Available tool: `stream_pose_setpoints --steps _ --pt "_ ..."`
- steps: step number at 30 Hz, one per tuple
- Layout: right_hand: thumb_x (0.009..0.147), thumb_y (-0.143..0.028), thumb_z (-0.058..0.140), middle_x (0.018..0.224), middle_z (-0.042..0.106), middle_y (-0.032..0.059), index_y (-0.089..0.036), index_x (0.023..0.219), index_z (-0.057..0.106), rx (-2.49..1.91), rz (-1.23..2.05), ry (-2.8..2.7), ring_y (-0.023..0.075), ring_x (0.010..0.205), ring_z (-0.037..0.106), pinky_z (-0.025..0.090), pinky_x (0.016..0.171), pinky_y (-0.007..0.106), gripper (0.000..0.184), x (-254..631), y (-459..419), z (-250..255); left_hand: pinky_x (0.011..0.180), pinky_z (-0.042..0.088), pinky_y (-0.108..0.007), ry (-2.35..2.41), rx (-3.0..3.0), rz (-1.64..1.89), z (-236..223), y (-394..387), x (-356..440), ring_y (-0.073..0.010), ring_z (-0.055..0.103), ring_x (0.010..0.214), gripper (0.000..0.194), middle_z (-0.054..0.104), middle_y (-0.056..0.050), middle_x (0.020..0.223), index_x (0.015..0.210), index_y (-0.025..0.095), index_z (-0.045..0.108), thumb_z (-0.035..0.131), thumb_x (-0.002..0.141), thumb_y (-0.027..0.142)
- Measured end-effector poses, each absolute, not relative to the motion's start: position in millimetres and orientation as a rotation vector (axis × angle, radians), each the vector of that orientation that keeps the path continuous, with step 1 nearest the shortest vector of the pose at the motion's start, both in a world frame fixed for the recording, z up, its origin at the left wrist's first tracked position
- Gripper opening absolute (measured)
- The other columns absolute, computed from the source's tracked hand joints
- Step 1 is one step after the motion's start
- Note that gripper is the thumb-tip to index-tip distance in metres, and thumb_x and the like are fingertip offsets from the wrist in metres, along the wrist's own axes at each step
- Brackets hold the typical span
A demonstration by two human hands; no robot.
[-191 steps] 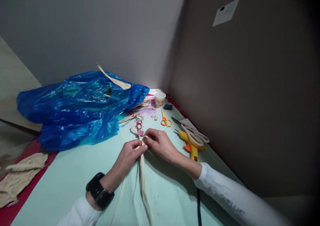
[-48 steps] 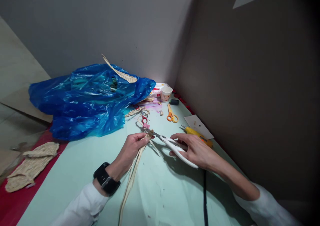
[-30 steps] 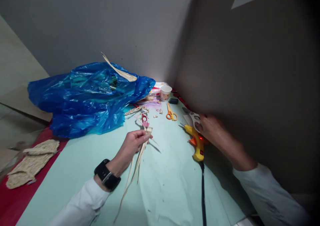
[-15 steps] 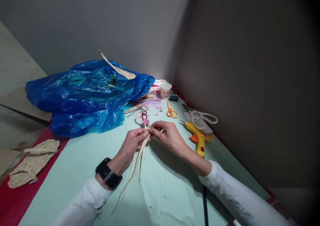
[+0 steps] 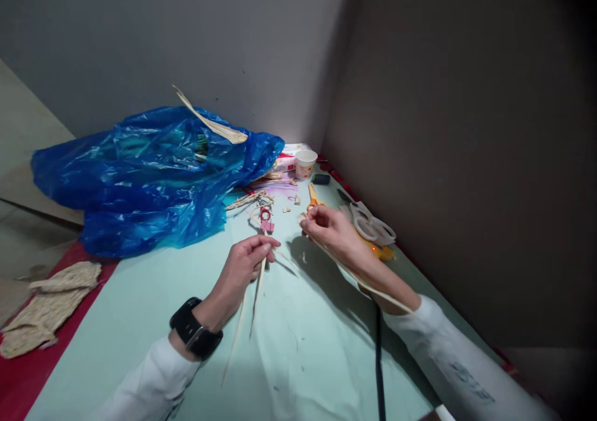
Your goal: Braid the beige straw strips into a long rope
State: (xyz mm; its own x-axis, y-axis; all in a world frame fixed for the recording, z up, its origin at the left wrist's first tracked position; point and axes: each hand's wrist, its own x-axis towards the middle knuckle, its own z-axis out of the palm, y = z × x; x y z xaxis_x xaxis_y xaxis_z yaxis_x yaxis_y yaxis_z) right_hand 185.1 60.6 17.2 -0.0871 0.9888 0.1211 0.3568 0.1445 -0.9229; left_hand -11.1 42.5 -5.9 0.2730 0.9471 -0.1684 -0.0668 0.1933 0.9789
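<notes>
My left hand (image 5: 249, 256) pinches a bundle of pale dried fibre strands (image 5: 260, 287) whose tails hang toward me over the mint-green sheet. Just beyond its fingers, a red and pink clip (image 5: 266, 221) sits at the far end of the bundle. My right hand (image 5: 333, 233) is apart from the left and closed on a separate pale strand (image 5: 373, 288), which trails back along my forearm to the sleeve. Orange-handled scissors (image 5: 313, 194) lie behind my right fingers. The yellow glue gun (image 5: 383, 251) is mostly hidden under my right hand and wrist.
A blue plastic bag (image 5: 153, 178) fills the back left, with dried husk (image 5: 214, 125) on top. Behind stand a paper cup (image 5: 306, 165) and a dark spool (image 5: 321, 179). White-handled scissors (image 5: 372, 225) lie at right by the wall. A woven sole-shaped piece (image 5: 51, 309) rests at left; a black cable (image 5: 379, 359) runs frontward.
My right hand has moved away to the right from my left hand, drawing a strand with it. Fewer strands hang below my left hand. The view has shifted slightly.
</notes>
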Motion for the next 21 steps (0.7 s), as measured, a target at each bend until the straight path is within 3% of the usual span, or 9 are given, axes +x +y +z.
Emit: stream_pose_setpoints --steps 4,10,21 --pt "0.088 -0.031 0.05 0.069 0.057 -0.0005 -0.017 0.078 0.056 -1.417 0.677 -1.885 0.0121 0.062 0.048 0.031 0.057 0.023 0.017 174.1 52.5 12.7 0.041 0.01 -0.02 1.016 1.084 0.983 -6.6 40.8 -10.0 -0.0043 0.02 0.042 0.029 0.053 0.006 0.065 0.106 0.022 0.049 0.061 0.081 0.032" --pt "0.09 -0.025 0.05 0.077 0.064 0.005 -0.017 0.083 0.061 -1.532 0.508 -2.105 0.0144 0.066 0.051 0.029 0.061 0.025 0.016 153.9 49.8 6.7 0.039 0.009 -0.019 0.994 1.015 0.929 -6.7 42.0 -12.8 -0.0024 0.018 0.042 0.019 0.057 0.003 0.067 0.095 0.019 0.046 0.058 0.082 0.027" --pt "0.089 -0.02 0.043 0.063 0.059 0.0003 -0.016 0.072 0.063 -1.368 0.829 -2.073 0.0108 0.058 0.043 0.027 0.057 0.024 0.027 152.3 41.4 15.4 0.04 0.007 -0.019 0.946 0.987 0.869 -5.3 45.5 -11.3 -0.0017 0.018 0.043 0.012 0.056 0.003 0.067 0.09 0.017 0.048 0.058 0.085 0.023"
